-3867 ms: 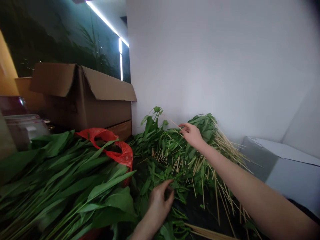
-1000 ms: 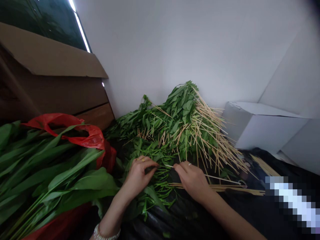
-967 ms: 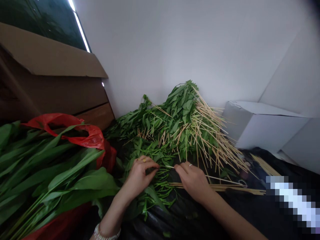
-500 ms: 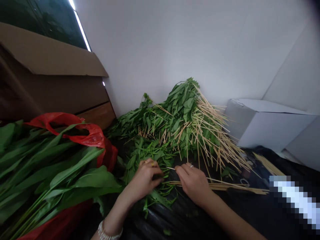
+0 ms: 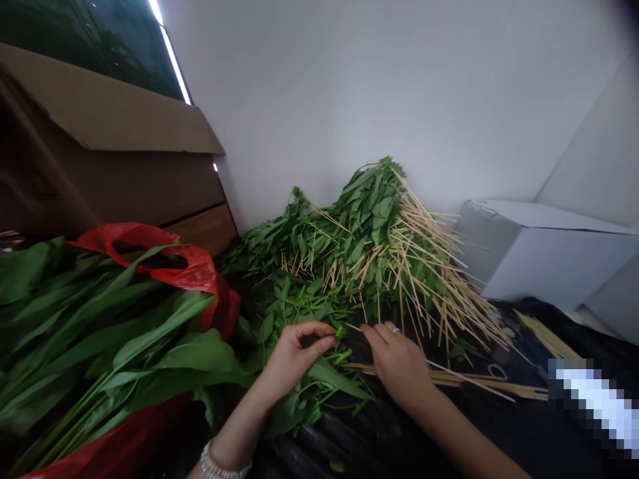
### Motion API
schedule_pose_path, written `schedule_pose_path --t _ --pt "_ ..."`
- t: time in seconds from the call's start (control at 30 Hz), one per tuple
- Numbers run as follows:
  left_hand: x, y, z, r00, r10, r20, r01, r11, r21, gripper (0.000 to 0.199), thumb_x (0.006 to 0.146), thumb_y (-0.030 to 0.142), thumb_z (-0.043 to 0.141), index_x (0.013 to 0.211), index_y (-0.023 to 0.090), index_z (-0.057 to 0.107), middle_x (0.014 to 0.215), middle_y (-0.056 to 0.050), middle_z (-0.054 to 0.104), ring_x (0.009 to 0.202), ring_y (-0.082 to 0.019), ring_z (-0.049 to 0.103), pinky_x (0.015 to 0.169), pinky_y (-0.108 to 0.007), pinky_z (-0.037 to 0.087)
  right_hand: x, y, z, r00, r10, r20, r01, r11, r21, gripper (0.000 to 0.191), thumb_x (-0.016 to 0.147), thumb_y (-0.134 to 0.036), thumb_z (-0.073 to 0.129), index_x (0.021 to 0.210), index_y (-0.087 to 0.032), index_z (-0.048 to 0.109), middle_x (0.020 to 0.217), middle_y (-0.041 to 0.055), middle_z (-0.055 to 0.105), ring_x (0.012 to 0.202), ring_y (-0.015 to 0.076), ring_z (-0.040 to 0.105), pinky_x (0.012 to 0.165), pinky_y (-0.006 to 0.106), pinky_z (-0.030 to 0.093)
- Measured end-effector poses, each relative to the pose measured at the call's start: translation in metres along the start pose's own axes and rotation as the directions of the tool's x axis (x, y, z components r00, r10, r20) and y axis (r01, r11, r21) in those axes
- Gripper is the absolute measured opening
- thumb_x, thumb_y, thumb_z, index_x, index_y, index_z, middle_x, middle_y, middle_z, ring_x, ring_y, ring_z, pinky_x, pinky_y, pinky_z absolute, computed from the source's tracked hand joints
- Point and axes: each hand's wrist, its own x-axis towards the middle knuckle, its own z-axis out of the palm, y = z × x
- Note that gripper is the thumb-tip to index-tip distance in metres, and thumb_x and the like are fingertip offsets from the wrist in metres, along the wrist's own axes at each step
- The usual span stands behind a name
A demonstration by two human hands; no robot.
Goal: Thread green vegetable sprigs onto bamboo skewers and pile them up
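Between thumb and fingers, my left hand [image 5: 303, 352] pinches a small piece of green leafy stem [image 5: 340, 332]. Facing it, my right hand [image 5: 397, 357] is closed on a thin wooden skewer [image 5: 353, 326], whose tip points left at the stem; whether they touch I cannot tell. Cut leafy greens [image 5: 299, 307] lie loose behind and beneath my left hand. Beside and below my right hand rests a bundle of bare skewers [image 5: 464, 379]. At the back is a heap of skewered greens [image 5: 369, 206], their sticks fanning to the right.
Long leafy stalks [image 5: 164, 339] fill a red plastic bag [image 5: 200, 273] on the left. Behind it stands an open cardboard box [image 5: 144, 179]. A white box [image 5: 554, 259] sits at the right against the wall. More skewers [image 5: 546, 336] and a tape roll [image 5: 496, 371] lie near it.
My left hand has come up from the loose greens and now pinches a piece of stem near the skewer tip. My right hand keeps its hold on the skewer. The view has shifted slightly.
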Motion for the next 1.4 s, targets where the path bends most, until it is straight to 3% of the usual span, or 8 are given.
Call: schedule_pose_path --t 0.13,0.33,0.67,1.03,1.4 --pt "0.0 -0.002 0.001 0.985 -0.151 -0.084 0.131 0.969 -0.211 0.035 0.07 0.045 0.078 0.086 0.014 0.076 0.081 -0.008 0.077 0.078 -0.021 0.07 0.078 -0.031 0.053 0.0 -0.002 -0.013 0.968 -0.054 -0.244 0.072 0.995 0.067 0.037 0.091 -0.004 0.039 0.123 -0.009 0.056 0.083 0.0074 0.065 0.077 0.0168 0.061 0.07 0.027 0.047" --pt "0.0 -0.005 0.0 0.974 -0.209 -0.086 0.175 0.938 -0.301 0.035 0.065 0.045 0.081 0.082 0.015 0.078 0.079 -0.007 0.077 0.075 -0.02 0.07 0.078 -0.031 0.053 0.002 -0.019 -0.021 0.934 -0.131 -0.333 0.169 0.982 0.086 0.043 0.091 -0.004 0.04 0.131 -0.013 0.052 0.078 0.0039 0.066 0.065 0.0128 0.061 0.06 0.026 0.044" --pt "0.001 -0.007 0.001 0.968 -0.229 -0.105 0.192 0.94 -0.281 0.036 0.06 0.044 0.084 0.081 0.015 0.078 0.076 -0.007 0.076 0.073 -0.019 0.068 0.074 -0.03 0.052 0.002 -0.021 -0.021 0.942 -0.159 -0.295 0.182 0.982 0.051 0.037 0.092 -0.004 0.037 0.118 -0.01 0.063 0.075 0.0055 0.065 0.059 0.0121 0.058 0.058 0.026 0.046" --pt "0.001 -0.006 0.005 0.963 -0.237 -0.124 0.192 0.935 -0.299 0.033 0.054 0.039 0.088 0.074 0.015 0.077 0.071 -0.004 0.075 0.065 -0.016 0.066 0.067 -0.026 0.051 -0.002 -0.029 -0.014 0.963 -0.104 -0.25 0.135 0.985 0.109 0.036 0.093 -0.003 0.036 0.12 -0.007 0.059 0.076 0.0052 0.064 0.058 0.0122 0.059 0.058 0.025 0.045" --pt "0.001 -0.011 0.006 0.966 -0.256 0.035 0.245 0.861 -0.446 0.034 0.054 0.035 0.09 0.074 0.014 0.072 0.068 -0.001 0.071 0.063 -0.011 0.062 0.065 -0.021 0.048 -0.004 -0.035 -0.004 0.972 -0.065 -0.227 0.122 0.961 0.248 0.031 0.094 -0.006 0.035 0.115 -0.008 0.058 0.077 0.0054 0.063 0.062 0.0157 0.062 0.058 0.028 0.046"
